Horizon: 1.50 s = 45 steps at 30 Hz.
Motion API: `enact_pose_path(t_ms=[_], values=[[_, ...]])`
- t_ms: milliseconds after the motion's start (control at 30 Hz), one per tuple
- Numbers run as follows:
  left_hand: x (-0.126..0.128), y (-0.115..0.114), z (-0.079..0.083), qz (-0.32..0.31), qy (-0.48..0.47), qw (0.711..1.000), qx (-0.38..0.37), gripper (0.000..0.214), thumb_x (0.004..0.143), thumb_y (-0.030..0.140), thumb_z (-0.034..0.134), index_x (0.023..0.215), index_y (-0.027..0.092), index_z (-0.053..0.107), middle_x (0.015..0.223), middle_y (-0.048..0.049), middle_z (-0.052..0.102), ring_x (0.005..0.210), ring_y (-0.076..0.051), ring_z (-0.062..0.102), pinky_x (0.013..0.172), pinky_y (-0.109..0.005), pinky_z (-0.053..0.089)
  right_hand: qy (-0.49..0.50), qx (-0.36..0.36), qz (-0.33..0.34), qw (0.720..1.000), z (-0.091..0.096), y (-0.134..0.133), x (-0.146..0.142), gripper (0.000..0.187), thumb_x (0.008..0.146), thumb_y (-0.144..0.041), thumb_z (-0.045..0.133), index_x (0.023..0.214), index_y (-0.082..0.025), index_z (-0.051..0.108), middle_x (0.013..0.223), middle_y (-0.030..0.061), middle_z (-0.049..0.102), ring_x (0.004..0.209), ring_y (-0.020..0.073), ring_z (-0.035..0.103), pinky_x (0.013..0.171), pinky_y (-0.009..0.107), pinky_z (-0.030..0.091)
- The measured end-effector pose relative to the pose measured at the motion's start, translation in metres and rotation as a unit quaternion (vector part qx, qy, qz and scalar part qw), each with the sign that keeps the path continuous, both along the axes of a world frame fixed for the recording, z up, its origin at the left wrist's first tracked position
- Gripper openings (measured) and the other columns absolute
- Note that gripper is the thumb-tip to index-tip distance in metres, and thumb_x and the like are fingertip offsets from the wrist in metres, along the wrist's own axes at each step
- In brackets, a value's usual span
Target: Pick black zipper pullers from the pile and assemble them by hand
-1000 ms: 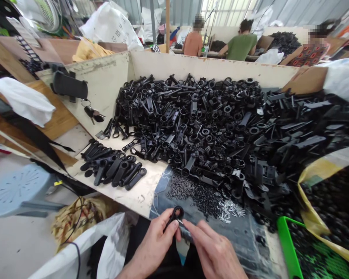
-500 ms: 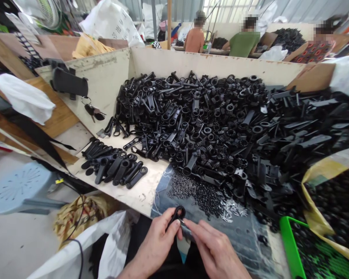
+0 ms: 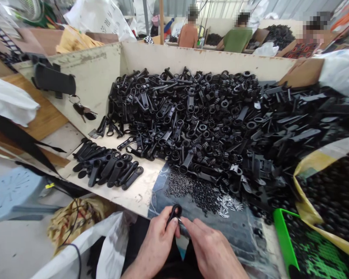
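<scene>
My left hand (image 3: 155, 244) is closed on a black plastic ring-ended lever (image 3: 174, 213) at the table's near edge. My right hand (image 3: 211, 250) pinches a second small dark piece (image 3: 184, 230) against that lever. Just beyond the hands lie a heap of small black pins (image 3: 203, 192) and some silver pins (image 3: 229, 203) on a dark mat. A huge pile of black plastic parts (image 3: 209, 120) fills the tray behind. A small group of finished-looking black levers (image 3: 107, 166) lies to the left.
A green crate (image 3: 282, 240) and a yellow bag of black parts (image 3: 331, 193) sit at the right. Keys (image 3: 83, 110) hang on the left wall board. A blue stool (image 3: 11, 190) stands at the lower left. Three people sit at a far table.
The view has shifted slightly, so everything sits a bit to the left. Both hands stay together on the lever, with the fingers working at its ring end.
</scene>
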<state>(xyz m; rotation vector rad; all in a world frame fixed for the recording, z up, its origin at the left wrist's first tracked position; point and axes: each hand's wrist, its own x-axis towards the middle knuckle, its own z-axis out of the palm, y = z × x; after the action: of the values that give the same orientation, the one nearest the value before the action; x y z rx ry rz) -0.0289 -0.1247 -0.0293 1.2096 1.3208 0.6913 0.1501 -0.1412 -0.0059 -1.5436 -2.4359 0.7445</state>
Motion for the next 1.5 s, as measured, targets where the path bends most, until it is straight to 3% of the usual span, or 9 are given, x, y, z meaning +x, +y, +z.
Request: enact_pose_path(t_ms=[167, 400, 600, 700, 800, 900, 1000, 1233, 1500], values=[[-0.002, 0.001, -0.002, -0.041, 0.025, 0.999, 0.018, 0.026, 0.101, 0.043, 0.048, 0.098, 0.021, 0.062, 0.068, 0.0008, 0.063, 0.067, -0.018, 0.058, 0.067, -0.028, 0.041, 0.030, -0.053, -0.016, 0.998, 0.005, 0.004, -0.002, 0.040, 0.095, -0.005, 0.037, 0.114, -0.020, 0.069, 0.095, 0.0071, 0.075, 0.077, 0.0239, 0.077, 0.065, 0.029, 0.057], [0.000, 0.000, -0.006, -0.032, 0.042, 0.998, 0.028, 0.025, 0.102, 0.043, 0.045, 0.095, 0.022, 0.058, 0.065, 0.0039, 0.056, 0.062, -0.016, 0.054, 0.063, -0.027, 0.038, -0.006, -0.019, -0.074, 0.997, -0.003, -0.004, -0.018, 0.049, 0.088, -0.001, 0.045, 0.129, -0.018, 0.065, 0.102, 0.0089, 0.076, 0.076, 0.0242, 0.078, 0.064, 0.028, 0.059], [-0.011, 0.001, -0.001, -0.032, 0.034, 0.997, 0.058, 0.027, 0.099, 0.045, 0.052, 0.109, 0.022, 0.065, 0.063, 0.0034, 0.059, 0.063, -0.017, 0.056, 0.063, -0.026, 0.043, 0.206, 0.032, -0.108, 0.972, -0.019, -0.022, 0.008, 0.034, 0.104, -0.022, 0.047, 0.131, -0.022, 0.067, 0.121, 0.0106, 0.076, 0.110, 0.0250, 0.073, 0.096, 0.036, 0.059], [-0.033, 0.011, 0.010, 0.045, -0.005, 0.998, 0.038, 0.035, 0.092, 0.051, 0.063, 0.108, 0.020, 0.065, 0.059, 0.0045, 0.056, 0.054, -0.013, 0.049, 0.051, -0.022, 0.036, 0.252, -0.031, -0.189, 0.949, -0.013, -0.023, 0.035, 0.034, 0.106, -0.040, 0.050, 0.130, -0.027, 0.070, 0.126, 0.0081, 0.074, 0.116, 0.0262, 0.070, 0.100, 0.040, 0.057], [-0.049, 0.020, 0.023, 0.134, -0.099, 0.985, -0.045, 0.049, 0.083, 0.057, 0.073, 0.108, 0.017, 0.062, 0.054, 0.0085, 0.051, 0.039, -0.004, 0.027, 0.041, -0.018, 0.015, 0.291, -0.064, -0.252, 0.921, 0.009, -0.003, 0.048, 0.041, 0.102, -0.052, 0.054, 0.127, -0.026, 0.073, 0.112, 0.0081, 0.077, 0.109, 0.0274, 0.071, 0.090, 0.035, 0.059], [-0.040, 0.021, 0.033, 0.170, -0.185, 0.964, -0.086, 0.053, 0.075, 0.056, 0.081, 0.103, 0.016, 0.062, 0.054, 0.0083, 0.054, 0.037, 0.000, 0.020, 0.042, -0.017, 0.011, 0.316, -0.027, -0.263, 0.911, 0.027, 0.030, 0.044, 0.042, 0.101, -0.053, 0.052, 0.117, -0.021, 0.075, 0.077, 0.0031, 0.071, 0.068, 0.0199, 0.066, 0.058, 0.026, 0.052], [-0.017, 0.017, 0.035, 0.183, -0.245, 0.946, -0.106, 0.053, 0.070, 0.054, 0.085, 0.099, 0.015, 0.063, 0.052, 0.0093, 0.053, 0.036, 0.001, 0.019, 0.041, -0.018, 0.011, 0.307, 0.047, -0.242, 0.919, 0.032, 0.061, 0.029, 0.034, 0.103, -0.046, 0.048, 0.110, -0.022, 0.071, 0.069, -0.0016, 0.060, 0.055, 0.0152, 0.050, 0.049, 0.025, 0.038], [-0.010, 0.015, 0.043, 0.195, -0.347, 0.905, -0.153, 0.043, 0.082, 0.043, 0.073, 0.113, 0.013, 0.063, 0.080, -0.0030, 0.069, 0.053, -0.007, 0.049, 0.054, -0.020, 0.035, 0.216, 0.110, -0.108, 0.964, 0.020, 0.106, 0.006, 0.027, 0.101, -0.032, 0.049, 0.117, -0.021, 0.068, 0.074, -0.0012, 0.063, 0.063, 0.0175, 0.060, 0.064, 0.028, 0.047], [-0.015, 0.013, 0.041, 0.191, -0.350, 0.906, -0.143, 0.046, 0.083, 0.043, 0.071, 0.117, 0.011, 0.064, 0.072, -0.0026, 0.068, 0.047, -0.007, 0.048, 0.050, -0.021, 0.031, 0.164, 0.145, -0.067, 0.973, 0.024, 0.117, -0.007, 0.028, 0.099, -0.026, 0.050, 0.108, -0.025, 0.076, 0.092, 0.0055, 0.074, 0.076, 0.0210, 0.070, 0.069, 0.029, 0.051]])
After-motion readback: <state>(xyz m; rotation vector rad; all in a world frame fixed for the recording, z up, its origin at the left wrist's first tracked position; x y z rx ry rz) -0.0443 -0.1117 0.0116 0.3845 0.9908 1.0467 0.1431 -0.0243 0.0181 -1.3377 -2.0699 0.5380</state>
